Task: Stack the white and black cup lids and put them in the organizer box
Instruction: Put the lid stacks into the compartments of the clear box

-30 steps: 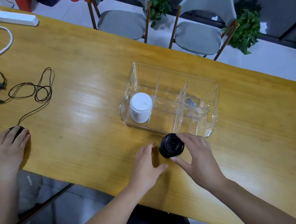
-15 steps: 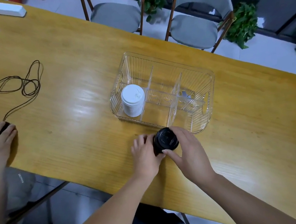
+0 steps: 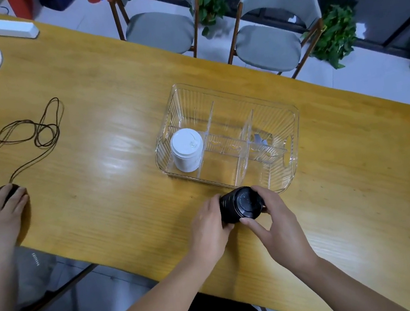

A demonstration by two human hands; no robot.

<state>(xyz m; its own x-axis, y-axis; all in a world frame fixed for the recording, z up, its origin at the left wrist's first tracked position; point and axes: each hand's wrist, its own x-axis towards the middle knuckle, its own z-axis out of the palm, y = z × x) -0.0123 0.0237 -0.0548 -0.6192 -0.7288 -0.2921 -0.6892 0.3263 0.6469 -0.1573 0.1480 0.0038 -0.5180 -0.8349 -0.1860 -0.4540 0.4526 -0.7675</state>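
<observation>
White lid stack (image 3: 187, 149) already upright in organizer box (image 3: 293, 128) front-left compartment; left hand (image 3: 208, 226) and right hand (image 3: 276, 220) fingers curled, gripping black lid stack (image 3: 241, 204) on bench (image 3: 97, 174) just beside box; next: lift over near wall, lower into free compartment.

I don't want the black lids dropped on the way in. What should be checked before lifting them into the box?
1. Both hands on the black stack: ok. The left hand and right hand grip it from either side.
2. Stack held together: ok, it reads as one tight column, tilted on its side.
3. Free compartment in the box: ok. The white stack fills only the near-left one; the near-middle one looks bare.
4. Path clear: ok. Only the box's near wall lies between stack and compartments.
5. Box steady: cannot tell; nothing holds it.
6. All black lids gathered: cannot tell; none lie loose on the table.
</observation>
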